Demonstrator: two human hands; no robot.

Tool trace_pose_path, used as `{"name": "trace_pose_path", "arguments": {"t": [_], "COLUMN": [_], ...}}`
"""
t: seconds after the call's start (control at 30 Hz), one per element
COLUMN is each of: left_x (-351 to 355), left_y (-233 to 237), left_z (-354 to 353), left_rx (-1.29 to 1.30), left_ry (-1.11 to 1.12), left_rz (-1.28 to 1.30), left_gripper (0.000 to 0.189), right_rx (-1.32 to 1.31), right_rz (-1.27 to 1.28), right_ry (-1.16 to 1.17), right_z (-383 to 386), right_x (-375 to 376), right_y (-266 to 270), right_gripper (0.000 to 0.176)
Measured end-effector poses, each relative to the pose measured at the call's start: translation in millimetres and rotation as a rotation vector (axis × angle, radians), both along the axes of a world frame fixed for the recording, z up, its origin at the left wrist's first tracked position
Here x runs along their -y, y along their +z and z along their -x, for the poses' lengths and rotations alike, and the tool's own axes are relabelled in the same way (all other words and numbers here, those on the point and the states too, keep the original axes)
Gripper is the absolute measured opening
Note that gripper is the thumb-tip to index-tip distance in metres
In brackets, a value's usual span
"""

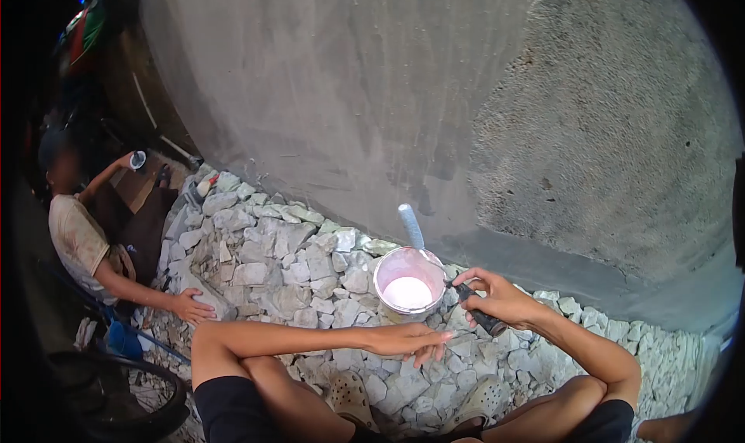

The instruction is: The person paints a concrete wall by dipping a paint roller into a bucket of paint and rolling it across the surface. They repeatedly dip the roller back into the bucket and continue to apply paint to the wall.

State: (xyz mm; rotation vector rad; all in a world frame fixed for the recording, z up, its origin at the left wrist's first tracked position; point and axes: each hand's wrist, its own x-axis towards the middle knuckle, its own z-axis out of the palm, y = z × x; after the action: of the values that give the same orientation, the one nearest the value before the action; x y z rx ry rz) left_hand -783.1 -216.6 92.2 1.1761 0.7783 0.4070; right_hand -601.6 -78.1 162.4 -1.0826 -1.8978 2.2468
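My right hand (497,299) grips the dark handle of a paint roller (411,227). Its pale, fuzzy sleeve sticks up past the far rim of a bucket, near the wall, and the thin metal frame runs along the bucket's right side. White liquid (409,292) lies in the bottom of this pinkish-white bucket (388,271), which stands on broken stones. Just in front of the bucket, my left hand (407,342) hangs with its fingers loosely stretched out and nothing in them. My left forearm rests across my knee.
A grey plastered wall (349,93), rougher at the right, rises behind the bucket. Loose pale rocks (264,241) cover the ground under my clogs (353,398). To the left sits another person (81,233), one hand on a rock, the other holding a small white container (137,160).
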Motion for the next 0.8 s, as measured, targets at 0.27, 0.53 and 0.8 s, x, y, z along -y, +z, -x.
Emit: {"name": "trace_pose_path", "arguments": {"t": [0.27, 0.53, 0.8], "left_x": [-34.5, -77.2, -66.5], "left_y": [15.8, -55.1, -83.5], "left_z": [103.7, 154.6, 122.9], "left_rx": [-0.749, -0.997, -0.627], "left_ry": [0.000, 0.151, 0.543], "left_rz": [-0.381, -0.125, -0.073], "left_gripper": [0.041, 0.058, 0.044], "right_rx": [0.147, 0.331, 0.409], "right_rz": [-0.787, -1.025, -1.364], "right_ry": [0.306, 0.591, 0.700], "right_z": [-36.7, -47.2, -43.3], "right_x": [-12.2, -4.5, 6.1], "right_y": [23.4, 63.5, 11.3], "right_gripper": [0.062, 0.054, 0.051]}}
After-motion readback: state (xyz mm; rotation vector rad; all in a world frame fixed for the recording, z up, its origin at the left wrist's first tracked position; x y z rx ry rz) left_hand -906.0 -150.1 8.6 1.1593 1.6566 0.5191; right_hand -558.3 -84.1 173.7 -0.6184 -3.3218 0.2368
